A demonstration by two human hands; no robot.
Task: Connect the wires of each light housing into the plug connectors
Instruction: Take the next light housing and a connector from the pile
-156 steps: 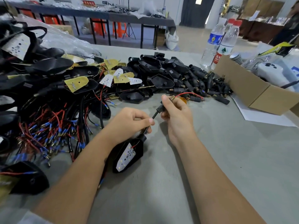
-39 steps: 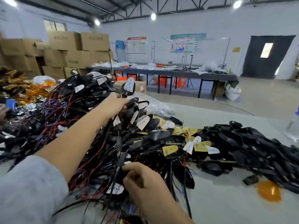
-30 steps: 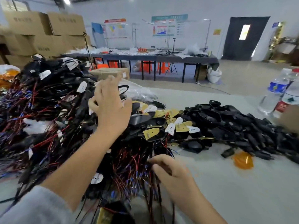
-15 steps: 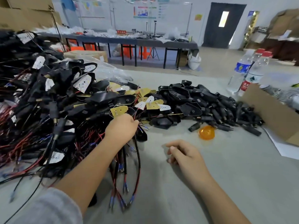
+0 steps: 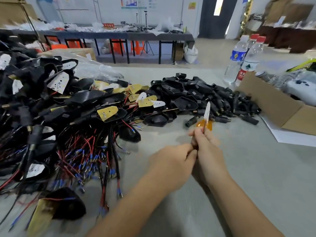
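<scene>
My right hand [image 5: 206,151] and my left hand [image 5: 171,161] meet above the middle of the grey table. Between them they pinch a thin white light board [image 5: 207,109] that stands upright, seen edge-on; its lower end and any wires are hidden inside my fingers. A big heap of black light housings [image 5: 89,100] with red, black and blue-tipped wires [image 5: 89,156] fills the left. A pile of black plug connectors [image 5: 222,103] lies at the back centre. One loose plug connector [image 5: 190,121] sits just beyond my hands.
An orange lens [image 5: 210,126] lies on the table behind the board. A cardboard box [image 5: 273,106] stands at the right on a white sheet [image 5: 290,139], with water bottles [image 5: 237,59] behind it. One more housing [image 5: 65,206] lies at the front left.
My left hand has left the wire heap and come right to join my right hand. My right hand has lifted off the table, and the white board now stands between them.
</scene>
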